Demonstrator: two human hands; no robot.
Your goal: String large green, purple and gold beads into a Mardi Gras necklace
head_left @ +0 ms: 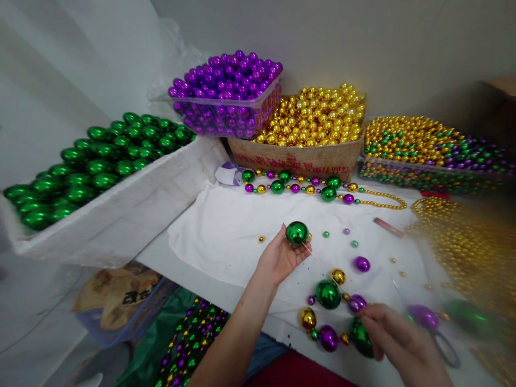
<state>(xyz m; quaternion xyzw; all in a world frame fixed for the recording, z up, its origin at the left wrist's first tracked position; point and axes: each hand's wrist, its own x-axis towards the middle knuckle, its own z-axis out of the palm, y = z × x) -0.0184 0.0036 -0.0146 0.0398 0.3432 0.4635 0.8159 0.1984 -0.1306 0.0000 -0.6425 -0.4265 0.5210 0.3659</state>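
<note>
My left hand is cupped around a large shiny green ball, held over the white cloth. A thin pale string runs from that ball down toward a strand of beads in green, gold and purple. My right hand, lower right, pinches this strand beside a purple bead and another big green ball, which its fingers partly cover. Loose on the cloth lie a purple bead and several small beads.
Behind stand a white foam box of green balls, a clear tub of purple beads, a cardboard box of gold beads and a tub of mixed small beads. A bead necklace lies before them; scissors lie at right.
</note>
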